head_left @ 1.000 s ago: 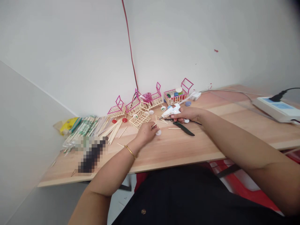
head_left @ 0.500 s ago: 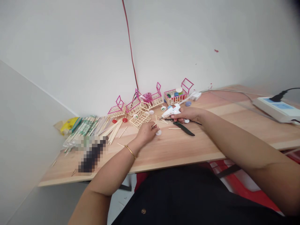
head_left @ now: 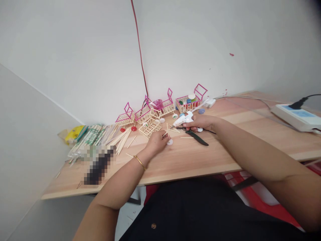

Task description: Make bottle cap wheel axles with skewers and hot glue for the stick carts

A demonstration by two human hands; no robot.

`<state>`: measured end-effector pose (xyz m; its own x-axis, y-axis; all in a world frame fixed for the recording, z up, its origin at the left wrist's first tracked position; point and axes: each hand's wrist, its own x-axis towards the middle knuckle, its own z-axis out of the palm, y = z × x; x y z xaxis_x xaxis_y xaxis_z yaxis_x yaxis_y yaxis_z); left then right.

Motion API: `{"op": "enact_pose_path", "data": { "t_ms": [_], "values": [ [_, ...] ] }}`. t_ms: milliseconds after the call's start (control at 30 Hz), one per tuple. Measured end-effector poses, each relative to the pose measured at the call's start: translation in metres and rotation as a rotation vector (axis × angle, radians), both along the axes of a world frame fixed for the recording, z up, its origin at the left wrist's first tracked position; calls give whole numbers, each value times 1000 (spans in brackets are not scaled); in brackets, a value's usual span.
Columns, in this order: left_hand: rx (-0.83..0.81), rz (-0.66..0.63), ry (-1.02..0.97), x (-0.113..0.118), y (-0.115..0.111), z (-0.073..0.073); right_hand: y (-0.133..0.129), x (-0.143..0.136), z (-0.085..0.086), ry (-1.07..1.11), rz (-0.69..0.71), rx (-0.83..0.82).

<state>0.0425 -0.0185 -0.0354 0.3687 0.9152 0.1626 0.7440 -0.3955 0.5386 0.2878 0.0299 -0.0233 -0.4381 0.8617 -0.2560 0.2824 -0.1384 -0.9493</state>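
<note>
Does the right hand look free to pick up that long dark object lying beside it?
Probably not as things stand: the long dark object lies close by, but the right hand is holding the white glue gun.

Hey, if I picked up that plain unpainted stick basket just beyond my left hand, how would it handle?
The unpainted basket is probably light for its size, as its slatted sides are mostly open gaps. It likely keeps its shape when lifted, being a boxy frame of straight pieces. It may be fragile if squeezed, since those pieces look slender.
</note>
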Motion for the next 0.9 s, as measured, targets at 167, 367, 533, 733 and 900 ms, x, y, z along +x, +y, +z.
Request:
{"op": "enact_pose_path", "data": {
  "t_ms": [167,367,533,733,900],
  "values": [
    [14,-14,6,-1,1,-2,0,0,0,-5,-9,-3],
    [21,-34,-17,-1,1,-3,3,1,-3,-9,13,7],
    [16,-36,-19,-1,1,-4,5,3,-6,-37,15,31],
    [15,-41,-22,-1,1,-3,1,1,-2,-27,0,21],
    [3,-41,-21,-1,1,-2,0,0,0,-44,2,14]
  ]
}}
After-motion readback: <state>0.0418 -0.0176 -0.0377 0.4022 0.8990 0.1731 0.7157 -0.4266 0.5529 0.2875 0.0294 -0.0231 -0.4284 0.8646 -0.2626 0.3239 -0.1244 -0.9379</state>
